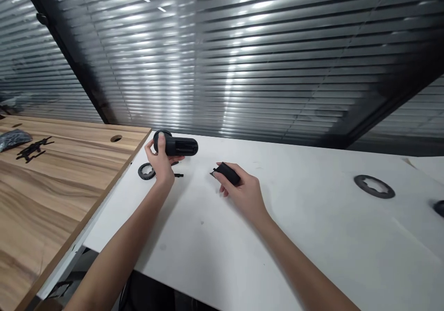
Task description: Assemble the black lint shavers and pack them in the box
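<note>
My left hand (162, 163) is closed around the round end of a black slotted plastic part (182, 146), held above the back left of the white table. The part's long end points right, with its slot facing me. Between thumb and fingers, my right hand (244, 188) grips a small black plastic piece (228, 174) with a thin prong sticking out to the left. A gap separates the two pieces. Beside my left wrist lie a black ring (146, 171) with a notched inner edge, partly hidden by that hand, and a short black rod (178, 175).
A second notched black ring (374, 186) lies on the white table (312, 237) to the right, with a dark object (440, 208) at the frame edge. On the wooden table (52, 200) at left are thin black parts (33, 150) and a plastic bag (14, 140). Blinds (222, 61) stand behind.
</note>
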The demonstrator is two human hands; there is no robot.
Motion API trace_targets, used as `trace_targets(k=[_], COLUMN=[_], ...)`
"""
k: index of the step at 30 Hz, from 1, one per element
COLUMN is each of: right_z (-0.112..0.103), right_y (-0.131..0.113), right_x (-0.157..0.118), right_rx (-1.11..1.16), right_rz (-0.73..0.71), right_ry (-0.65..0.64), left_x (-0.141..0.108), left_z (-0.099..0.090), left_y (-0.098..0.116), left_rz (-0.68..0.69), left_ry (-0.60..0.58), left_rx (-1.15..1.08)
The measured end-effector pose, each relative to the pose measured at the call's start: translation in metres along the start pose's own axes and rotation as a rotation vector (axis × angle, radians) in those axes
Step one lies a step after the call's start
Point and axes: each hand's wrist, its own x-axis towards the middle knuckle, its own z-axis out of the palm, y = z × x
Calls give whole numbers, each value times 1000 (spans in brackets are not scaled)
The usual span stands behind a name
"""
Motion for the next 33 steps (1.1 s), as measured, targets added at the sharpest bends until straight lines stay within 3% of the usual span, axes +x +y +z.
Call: trace_targets(k=[5,15,21,23,28,30,33], right_z=[1,1,1,0,-6,-11,-18], right_y=[1,12,2,-2,-3,-3,-3], right_x=[2,3,4,6,15,17,17], right_rx=[3,4,84,185,378,402,434], right_rz=[-23,-39,-5,58,158,117,102], right_ry=[23,27,3,-25,-31,-40,-83], left_x=[9,7,5,6,-1,-11,-23], left_z=[-1,1,1,1,5,7,9], left_y=[8,6,10,14,9,1,-7], left_rz=[40,66,33,-65,-647,-707,-663], left_ry=[50,22,10,-67,-409,-469,-493], left_rx=[-30,-21,-35,-44,11,38,81])
